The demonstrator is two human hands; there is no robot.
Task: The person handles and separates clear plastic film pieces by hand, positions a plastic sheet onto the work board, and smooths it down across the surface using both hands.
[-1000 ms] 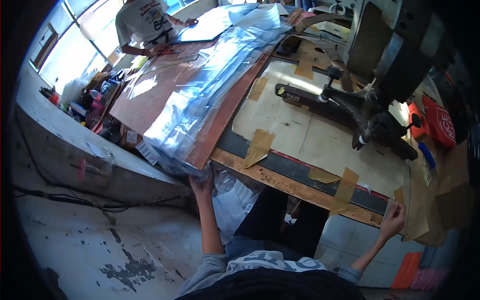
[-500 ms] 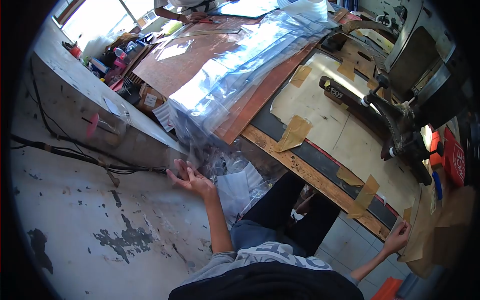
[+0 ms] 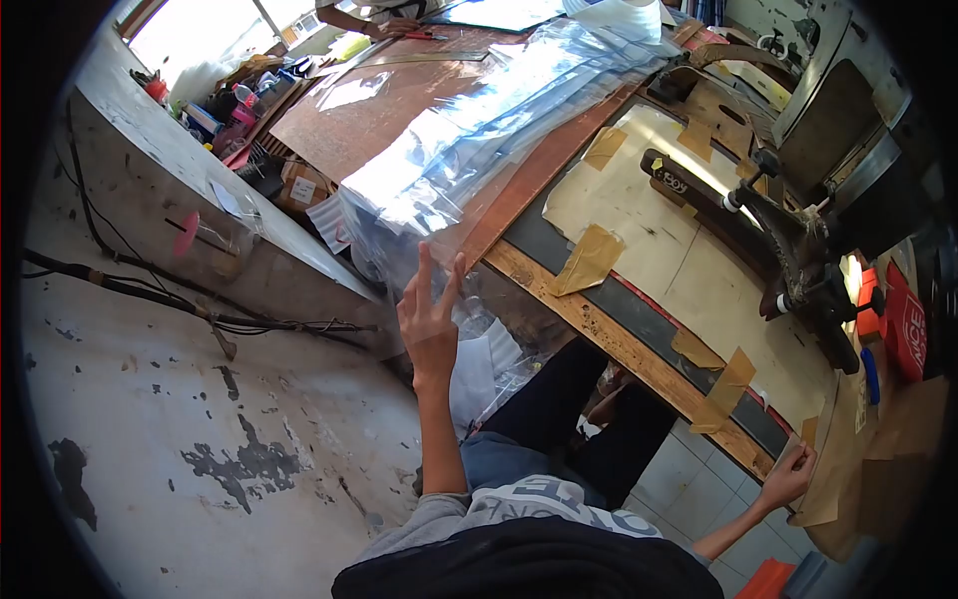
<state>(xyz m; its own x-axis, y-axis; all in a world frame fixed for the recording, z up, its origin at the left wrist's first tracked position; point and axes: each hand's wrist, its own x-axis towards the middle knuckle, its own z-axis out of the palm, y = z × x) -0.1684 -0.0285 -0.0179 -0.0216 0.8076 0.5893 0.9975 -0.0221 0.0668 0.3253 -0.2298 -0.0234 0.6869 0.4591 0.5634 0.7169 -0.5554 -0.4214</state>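
My left hand is raised with fingers spread, beside the near corner of the red-brown table. Clear plastic sheets lie along that table and hang over its corner close to this hand. At the right end of the wooden board edge, my right hand pinches a small thin piece, pale and partly hidden by the fingers. A cream sheet with brown tape covers the dark work surface. Above it reaches a black metal arm of a machine.
Another person's arm rests at the far side of the red-brown table. Cables run along the wall at left. A red bag and a blue-handled tool lie at right.
My left hand has left the table corner, swung left with the fingers open, then risen back toward the plastic. My right hand stays at the board's end. The view has shifted.
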